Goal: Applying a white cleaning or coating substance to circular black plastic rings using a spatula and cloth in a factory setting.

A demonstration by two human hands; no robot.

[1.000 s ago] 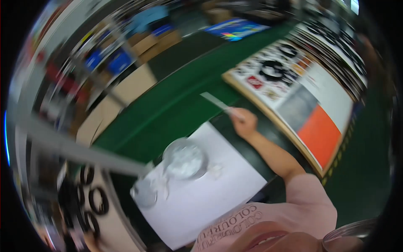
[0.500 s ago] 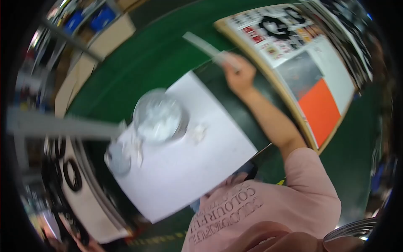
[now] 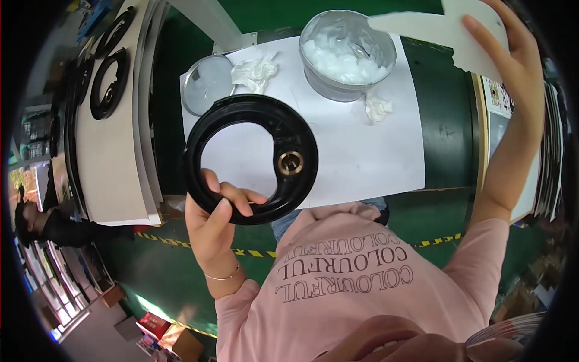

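Observation:
My left hand (image 3: pixel 214 220) grips a black ring-shaped plastic part (image 3: pixel 295 127) by its lower left rim, thumb and fingers around it. A brass bushing (image 3: pixel 291 163) sits in the ring's wide right side. At the upper right, my raised right hand (image 3: pixel 512 57) holds a flat white piece (image 3: pixel 467 39), with a narrow arm reaching left over the edge of a round tub (image 3: pixel 335 90). White paste (image 3: pixel 344 57) lies inside the tub. On the white sheet (image 3: pixel 368 154) are a round grey lid (image 3: pixel 208 87) and crumpled white tissues (image 3: pixel 256 72) beside it.
Another crumpled tissue (image 3: pixel 379 107) lies by the tub. More black rings (image 3: pixel 110 84) rest on a pale board stack (image 3: pixel 111 163) at the left. A grey post (image 3: pixel 208 21) stands behind the lid. Another person (image 3: pixel 45 217) is at the far left.
My left hand has come into view with the black ring. My right hand has moved further right, still holding the pale piece. The view has shifted and turned, and is sharper.

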